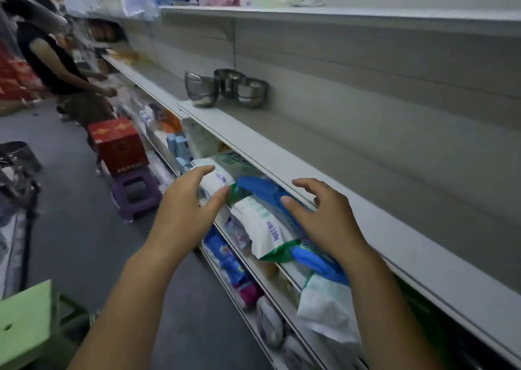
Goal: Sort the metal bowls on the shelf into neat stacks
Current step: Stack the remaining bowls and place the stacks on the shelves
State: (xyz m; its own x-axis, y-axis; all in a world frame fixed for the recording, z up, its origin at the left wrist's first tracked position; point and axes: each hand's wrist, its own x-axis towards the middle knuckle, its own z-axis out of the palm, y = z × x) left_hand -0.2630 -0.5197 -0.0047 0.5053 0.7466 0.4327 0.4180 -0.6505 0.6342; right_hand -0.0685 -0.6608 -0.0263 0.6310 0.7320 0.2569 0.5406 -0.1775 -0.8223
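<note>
The metal bowls [227, 87] are shiny silver-grey on a pale grey shelf [310, 149]. Under its front edge lie white packets [262, 228] printed green and blue, and a solid blue packet [262, 189]. A red box [118, 144] with gold markings tops a purple stool [135, 192]; the floor [70, 228] is dark grey.

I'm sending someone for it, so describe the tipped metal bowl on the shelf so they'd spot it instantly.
Find the long grey shelf above the packets. Near its far end sits a cluster of metal bowls. The tipped bowl is leftmost, lying on its side with its inside showing, while the taller stack and the shorter stack stand upright.
</note>
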